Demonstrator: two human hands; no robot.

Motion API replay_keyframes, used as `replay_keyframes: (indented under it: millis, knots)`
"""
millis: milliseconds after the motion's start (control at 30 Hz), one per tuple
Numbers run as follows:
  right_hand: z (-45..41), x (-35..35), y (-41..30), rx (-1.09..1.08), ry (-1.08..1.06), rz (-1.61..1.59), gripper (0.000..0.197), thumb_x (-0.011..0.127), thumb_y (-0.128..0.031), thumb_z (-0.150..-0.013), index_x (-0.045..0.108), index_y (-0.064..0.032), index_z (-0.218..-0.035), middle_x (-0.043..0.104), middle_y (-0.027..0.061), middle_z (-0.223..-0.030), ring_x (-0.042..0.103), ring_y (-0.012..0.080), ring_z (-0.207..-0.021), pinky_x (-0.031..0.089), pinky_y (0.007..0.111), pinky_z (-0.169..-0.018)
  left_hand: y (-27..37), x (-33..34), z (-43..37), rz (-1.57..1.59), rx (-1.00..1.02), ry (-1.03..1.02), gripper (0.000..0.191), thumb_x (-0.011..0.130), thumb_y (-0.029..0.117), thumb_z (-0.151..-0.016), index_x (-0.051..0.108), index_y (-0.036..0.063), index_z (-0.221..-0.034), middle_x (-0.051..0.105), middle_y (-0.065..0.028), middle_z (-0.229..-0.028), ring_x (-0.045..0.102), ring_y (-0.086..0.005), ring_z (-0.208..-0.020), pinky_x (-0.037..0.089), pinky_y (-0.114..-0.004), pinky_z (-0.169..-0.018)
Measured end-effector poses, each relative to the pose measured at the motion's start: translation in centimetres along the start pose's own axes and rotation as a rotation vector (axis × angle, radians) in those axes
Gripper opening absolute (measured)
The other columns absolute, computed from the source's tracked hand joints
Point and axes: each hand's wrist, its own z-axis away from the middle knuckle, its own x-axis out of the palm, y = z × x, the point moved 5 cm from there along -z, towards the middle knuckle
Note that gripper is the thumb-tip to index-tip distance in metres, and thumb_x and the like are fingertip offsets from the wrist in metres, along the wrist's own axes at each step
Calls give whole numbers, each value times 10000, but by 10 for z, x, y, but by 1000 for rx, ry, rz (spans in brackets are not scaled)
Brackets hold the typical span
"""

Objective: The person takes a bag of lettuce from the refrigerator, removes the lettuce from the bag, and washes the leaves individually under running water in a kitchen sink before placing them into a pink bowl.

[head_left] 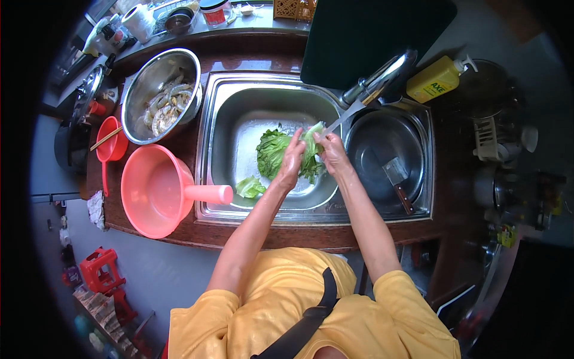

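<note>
Over the stainless steel sink basin [228,134], my left hand [292,159] and my right hand [332,150] meet at a lettuce leaf [310,155]. My right hand grips its upper edge. My left hand lies along its left side, and whether those fingers close on it is hard to tell. Water runs from the chrome faucet [381,78] onto the leaf by my right fingers. A larger bunch of lettuce [271,150] rests in the basin just left of my left hand. A loose lettuce piece [250,186] lies at the basin's lower left.
Left of the sink stand a pink plastic dipper [154,190], a steel bowl of raw shrimp [193,105] and a small red dipper [117,146] with chopsticks. A cleaver [397,177] lies in a dark round pan [372,166] at right. A yellow soap bottle [434,80] stands behind.
</note>
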Motion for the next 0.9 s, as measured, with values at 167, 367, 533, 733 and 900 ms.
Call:
replay_keyframes:
  millis: [167,367,533,733,900]
  knots:
    - [-5,0,-6,47,-161,-33,255,535,-121,-855,548,-24,-1091,588,41,-931,564,107,-831,462,250,-729,-7,-5,-11,-9,79,29,431,483,290,-885,429,43,-1234,532,-58,-1022,491,-107,-900,387,-266,-787]
    - [-5,-5,-4,98,-122,-117,248,544,-117,-852,541,-64,-1094,573,28,-910,558,107,-816,468,255,-727,-7,-12,-17,-381,137,5,339,572,245,-840,546,13,-1086,579,-49,-868,500,-96,-772,407,-249,-709]
    - [-15,-16,-5,46,37,175,156,614,-94,-792,563,-67,-937,571,23,-818,569,107,-710,487,234,-608,-10,-12,-17,-371,51,-36,287,609,195,-818,574,2,-1028,569,3,-767,473,-65,-661,399,-217,-597]
    - [-10,-15,-23,32,153,115,174,625,-68,-775,549,-63,-931,585,20,-789,582,99,-687,495,232,-546,-21,-23,0,268,-295,-69,305,593,167,-830,488,22,-1077,581,-49,-883,601,-159,-769,541,-305,-671]
    - [-6,-18,-22,-83,166,61,211,612,-55,-790,527,-48,-983,596,42,-830,605,108,-708,522,221,-543,-39,-28,5,618,-347,-94,160,591,125,-826,521,49,-948,604,-92,-878,622,-185,-783,545,-293,-679]
